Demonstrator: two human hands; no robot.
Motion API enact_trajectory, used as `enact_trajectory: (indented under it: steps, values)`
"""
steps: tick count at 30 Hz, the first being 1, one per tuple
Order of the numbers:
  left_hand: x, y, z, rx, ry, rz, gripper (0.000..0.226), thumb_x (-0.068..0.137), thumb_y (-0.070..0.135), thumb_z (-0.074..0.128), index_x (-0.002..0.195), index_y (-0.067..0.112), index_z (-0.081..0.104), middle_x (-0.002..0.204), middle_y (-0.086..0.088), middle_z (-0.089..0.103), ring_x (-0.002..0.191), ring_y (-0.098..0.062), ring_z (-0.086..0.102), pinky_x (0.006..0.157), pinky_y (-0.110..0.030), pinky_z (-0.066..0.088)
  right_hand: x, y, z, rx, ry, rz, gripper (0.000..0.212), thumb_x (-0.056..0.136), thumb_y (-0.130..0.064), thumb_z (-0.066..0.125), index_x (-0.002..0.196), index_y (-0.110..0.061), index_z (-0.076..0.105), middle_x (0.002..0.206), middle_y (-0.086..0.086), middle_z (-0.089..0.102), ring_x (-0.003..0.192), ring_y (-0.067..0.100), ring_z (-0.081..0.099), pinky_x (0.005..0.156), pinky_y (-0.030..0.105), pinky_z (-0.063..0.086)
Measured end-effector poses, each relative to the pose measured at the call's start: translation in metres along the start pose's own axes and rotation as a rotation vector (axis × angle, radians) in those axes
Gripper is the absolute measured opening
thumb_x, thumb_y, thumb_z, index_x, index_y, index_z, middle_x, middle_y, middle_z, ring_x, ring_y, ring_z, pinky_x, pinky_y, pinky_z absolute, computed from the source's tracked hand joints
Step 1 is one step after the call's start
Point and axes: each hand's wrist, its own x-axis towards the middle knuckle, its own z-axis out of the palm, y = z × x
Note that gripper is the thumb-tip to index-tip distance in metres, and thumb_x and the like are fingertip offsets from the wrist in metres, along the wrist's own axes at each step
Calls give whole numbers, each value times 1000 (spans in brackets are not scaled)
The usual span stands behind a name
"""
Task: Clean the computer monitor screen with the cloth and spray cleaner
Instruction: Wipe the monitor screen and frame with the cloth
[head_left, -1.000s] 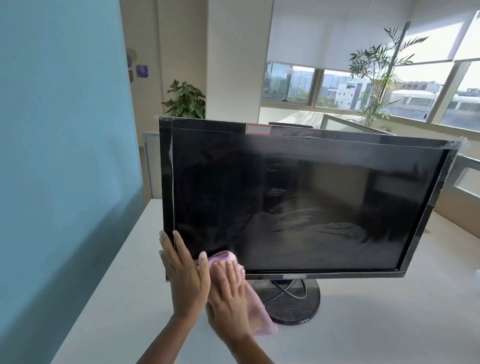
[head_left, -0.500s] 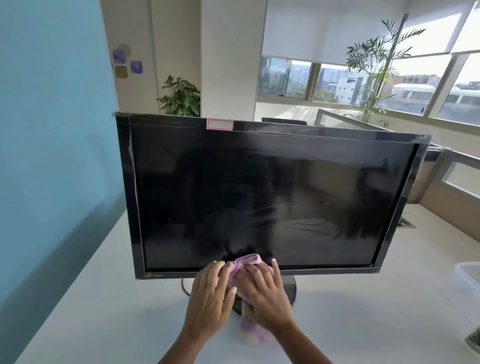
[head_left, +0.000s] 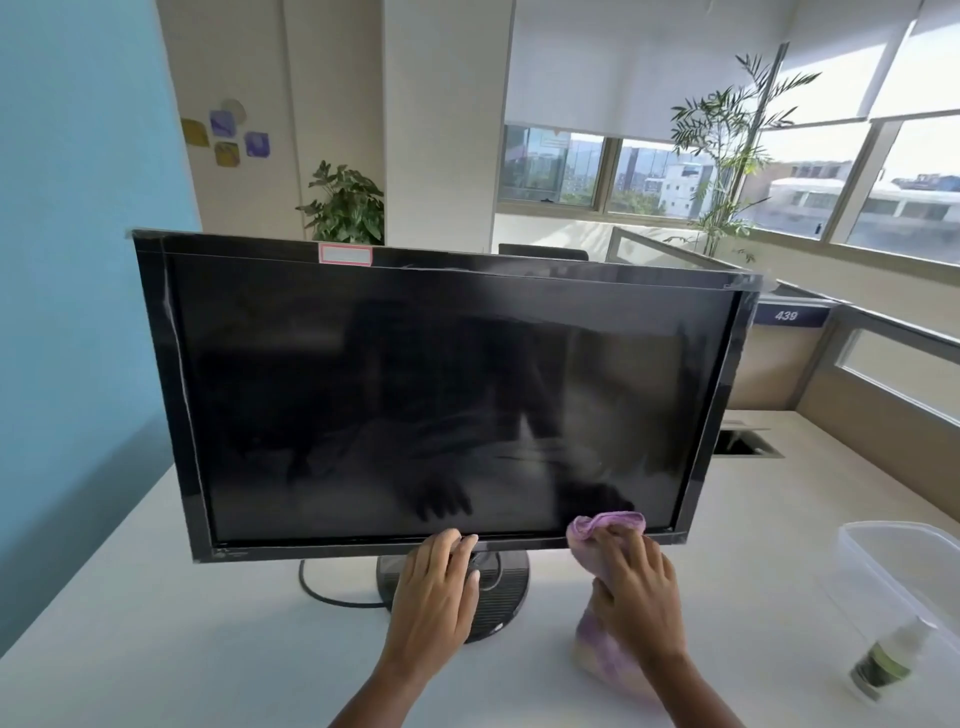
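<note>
A black computer monitor (head_left: 441, 395) stands on a white desk, its dark screen streaked with wipe marks. My right hand (head_left: 636, 592) presses a pink cloth (head_left: 605, 525) against the screen's lower right corner; the rest of the cloth hangs down under my palm. My left hand (head_left: 436, 592) rests flat with fingers apart on the bottom bezel near the middle, holding nothing. A small spray bottle (head_left: 891, 657) with a white top and dark label stands at the desk's right front.
A clear plastic container (head_left: 904, 566) sits at the right, behind the spray bottle. The monitor's round base (head_left: 506, 577) and a black cable (head_left: 322, 592) lie under the screen. A blue wall runs along the left; a desk partition stands at the right.
My right hand has swept the cloth rightward along the bottom of the screen, from the lower left to the lower right corner. My left hand followed to the bezel's middle.
</note>
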Motion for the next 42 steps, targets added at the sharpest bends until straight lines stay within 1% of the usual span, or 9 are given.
enact_trajectory:
  steps: [7,11,14,18,23,28,32,36,42]
  values:
    - [16,58,5,-385,-188,-149,35,91,30,32,112,15,56,101,1,59,97,-16,56,85,-25,44,-4,16,-25,607,-66,307,56,68,10,59,116,-18,55,114,-3,43,107,25,50,87,27,37]
    - [27,94,8,-845,-387,-413,45,91,41,48,132,26,38,115,3,55,107,-11,54,95,-26,42,-12,4,-45,769,-50,229,66,65,14,61,106,-37,50,115,-4,45,106,11,49,87,6,34]
    - [34,113,2,-1069,-411,-459,58,72,58,54,123,32,42,108,5,61,99,-10,60,90,-26,48,-16,-7,-59,853,-109,100,70,65,13,64,108,-39,48,121,-9,42,117,0,42,91,-3,29]
    - [40,116,-10,-1055,-291,-429,16,87,24,56,96,37,53,94,4,64,90,-10,61,78,-17,48,-20,-11,-65,950,-206,-22,55,72,1,72,113,-30,52,127,-10,37,124,-9,32,98,5,31]
    - [43,100,-28,-1163,-242,-495,16,92,9,50,99,19,60,96,0,65,89,-6,60,74,-8,45,-10,-9,-73,1169,-64,345,34,82,-6,67,110,-23,56,118,-7,47,105,2,54,74,11,49]
    - [42,83,-42,-1228,-284,-532,20,92,6,49,90,21,63,80,6,64,70,7,62,63,-7,47,4,-18,-78,1258,-333,462,16,88,-11,61,103,-17,63,91,5,65,87,21,64,69,24,52]
    - [44,75,-48,-969,-157,-555,17,92,10,51,106,17,56,99,1,60,100,-15,57,83,-21,45,13,-37,-83,1263,-284,399,8,84,-7,64,83,-14,67,67,1,65,69,16,61,59,23,51]
    - [45,76,-62,-562,134,-597,46,90,22,54,132,10,38,129,-7,39,117,-20,46,91,-28,42,22,-62,-85,1250,-167,376,9,83,-2,63,80,-11,66,65,7,66,61,16,61,56,25,54]
    - [49,76,-78,-1061,-190,-598,19,92,34,51,101,20,59,94,4,66,93,-11,63,81,-25,52,23,-105,-90,1192,-93,175,31,87,-4,59,80,-33,67,70,-14,70,69,2,66,57,10,49]
